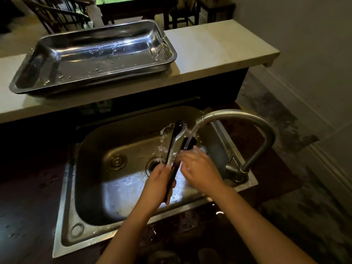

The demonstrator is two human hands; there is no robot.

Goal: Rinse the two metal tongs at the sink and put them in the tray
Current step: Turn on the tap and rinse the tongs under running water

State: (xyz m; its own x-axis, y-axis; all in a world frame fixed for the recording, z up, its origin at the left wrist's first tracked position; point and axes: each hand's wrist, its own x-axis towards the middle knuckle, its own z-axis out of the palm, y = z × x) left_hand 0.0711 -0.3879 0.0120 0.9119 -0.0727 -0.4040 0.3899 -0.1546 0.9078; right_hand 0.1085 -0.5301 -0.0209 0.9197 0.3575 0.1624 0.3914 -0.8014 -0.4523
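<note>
We hold the tongs [174, 147] clamped in our left hand [159, 182], tips toward twelve o'clock, so the faucet [247, 121] stream at one o'clock hits them. Our right hand [198, 166], fingers loosely apart, rubs them over the sink [91, 187]. The tray [171, 58] waits at eleven o'clock.

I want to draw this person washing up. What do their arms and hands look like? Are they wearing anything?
Both arms are bare from the bottom of the picture up to the fingers, with no sleeves showing. The left hand and the right hand have no gloves. I can see no watch, bracelet or rings, though the picture is dim and a bit blurry there.
</note>
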